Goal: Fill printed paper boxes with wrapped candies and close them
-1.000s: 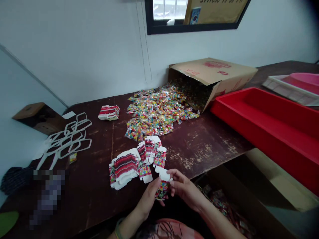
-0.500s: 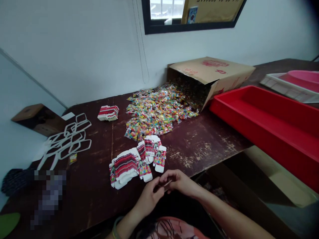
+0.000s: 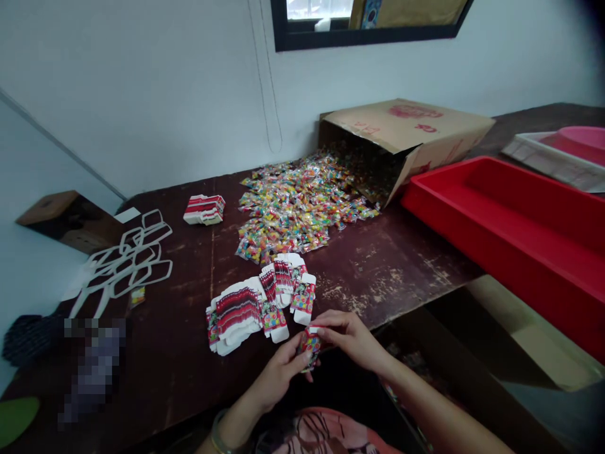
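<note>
A small printed carton (image 3: pixel 311 345), red and many-coloured, is held between both my hands at the near table edge. My left hand (image 3: pixel 280 374) pinches it from below and my right hand (image 3: pixel 350 337) closes on its top right. Just beyond lies a fanned pile of flat carton blanks (image 3: pixel 258 305). Farther back spreads a heap of colourful candy packets (image 3: pixel 297 208), spilling from a tipped cardboard box (image 3: pixel 411 129).
A red tray (image 3: pixel 510 227) sits at the right, with a white tray and pink lid (image 3: pixel 564 151) behind it. A small stack of blanks (image 3: pixel 205 209) and white cut-out frames (image 3: pixel 130 261) lie at the left on the dark wooden table (image 3: pixel 387 271). A cardboard bin (image 3: pixel 449 403) stands below.
The carton blank, held flat with its white flap up a second ago, now stands folded up between my fingers. The view has shifted slightly.
</note>
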The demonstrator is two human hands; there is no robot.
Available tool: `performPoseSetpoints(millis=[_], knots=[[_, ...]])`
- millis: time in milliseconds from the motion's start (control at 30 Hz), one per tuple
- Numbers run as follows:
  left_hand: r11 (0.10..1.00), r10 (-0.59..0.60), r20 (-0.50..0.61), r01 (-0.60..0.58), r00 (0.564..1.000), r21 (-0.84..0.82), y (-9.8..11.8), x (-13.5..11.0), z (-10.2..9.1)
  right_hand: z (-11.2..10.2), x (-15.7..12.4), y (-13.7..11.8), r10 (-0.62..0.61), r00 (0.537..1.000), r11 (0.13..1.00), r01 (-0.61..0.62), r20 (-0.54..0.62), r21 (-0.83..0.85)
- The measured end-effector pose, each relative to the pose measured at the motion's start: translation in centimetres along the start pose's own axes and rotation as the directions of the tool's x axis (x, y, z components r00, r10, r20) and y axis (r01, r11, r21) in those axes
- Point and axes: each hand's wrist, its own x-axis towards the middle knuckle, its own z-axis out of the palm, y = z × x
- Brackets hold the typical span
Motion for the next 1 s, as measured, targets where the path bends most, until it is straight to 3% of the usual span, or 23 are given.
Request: performPoseSetpoints(millis=[100, 167, 267, 367, 467, 533, 567, 667, 767, 867, 1000], knots=[[0.997, -0.074, -0.02, 0.073, 0.997, -0.015, -0.4, -0.1, -0.2, 0.2, -0.7, 0.2, -0.145, 0.989, 0.965, 0.137, -0.019, -0.223], [0.993, -0.108, -0.006, 0.107, 0.994, -0.041, -0.8, -0.1, 0.0, 0.7, -1.2, 0.6, -0.174, 0.985, 0.934, 0.166, 0.006, -0.315], [0.994, -0.096, 0.003, 0.096, 0.995, -0.054, -1.1, 0.1, 0.7, 1.1, -1.8, 1.0, -0.153, 0.988, 0.925, 0.148, 0.011, -0.349], [0.998, -0.066, 0.067, 0.065, 0.996, 0.017, -0.5, 0.0, 1.2, -0.8, -2.4, 0.2, -0.07, 0.997, 0.959, 0.063, -0.016, -0.277], [0.982, -0.039, 0.149, 0.01, 0.988, 0.191, 0.6, -0.3, 1.0, -4.7, -2.9, -2.1, 0.068, 0.976, 0.968, -0.014, 0.205, -0.252], [0.972, -0.035, 0.112, 0.008, 0.993, 0.234, 0.9, -0.4, 0.5, -6.5, -2.6, -3.3, 0.13, 0.924, 0.94, -0.001, 0.358, -0.34], [0.976, -0.039, 0.056, 0.026, 0.998, 0.216, 0.9, -0.3, 0.1, -6.6, -2.1, -3.4, 0.129, 0.919, 0.917, 0.033, 0.374, -0.397], [0.992, -0.039, -0.142, 0.055, 0.989, 0.114, 0.1, 0.2, -1.1, -3.7, 0.5, -1.2, -0.033, 0.976, 0.796, 0.155, 0.213, -0.585], [0.993, 0.036, -0.283, -0.002, 0.959, 0.121, -0.9, 0.5, -2.1, 0.4, 3.7, 3.4, -0.163, 0.986, 0.636, 0.125, 0.026, -0.762], [0.995, 0.042, -0.298, -0.014, 0.954, 0.094, -1.1, 0.2, -2.7, 2.0, 4.7, 6.3, -0.27, 0.963, 0.597, 0.153, -0.017, -0.787], [0.974, -0.069, -0.173, 0.029, 0.982, -0.224, 0.0, 0.2, -2.2, 2.1, 1.7, 4.4, -0.427, 0.903, 0.635, 0.326, 0.034, -0.701]])
